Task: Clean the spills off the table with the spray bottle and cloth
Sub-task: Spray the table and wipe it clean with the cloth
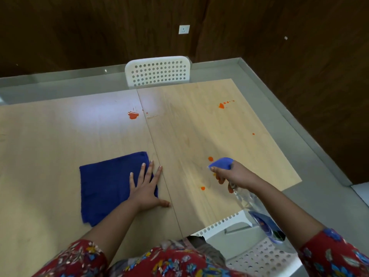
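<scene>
Spills (133, 115) are seen as orange blots on the wooden table (60, 136): one near the centre seam, one splash (221, 105) toward the far right with small droplets trailing from it, a speck (253, 134) by the right edge, and two drops (210, 158) (202, 188) close to the spray nozzle. The spray bottle (245, 198) is held in the right hand (235, 176), fingers wrapped round the neck and trigger below the blue head, nozzle aimed forward and down over the near-right drops. The cloth (107, 186), dark blue and folded flat, lies on the left half of the table; the left hand (144, 189) is pressed on its right edge, fingers spread wide and flat, thumb out on bare wood.

Step judged: spraying, wipe not yet started. Best done with the nozzle kept low over each blot so mist is not wasted on clean wood; the near drops should be wetted first, then the far ones. The cloth should be gathered before wiping, and stains drawn inward, not smeared across the seam.

A blue label is seen on the bottle's lower body, but its text is too blurred to be read. No other writing is legible.
</scene>
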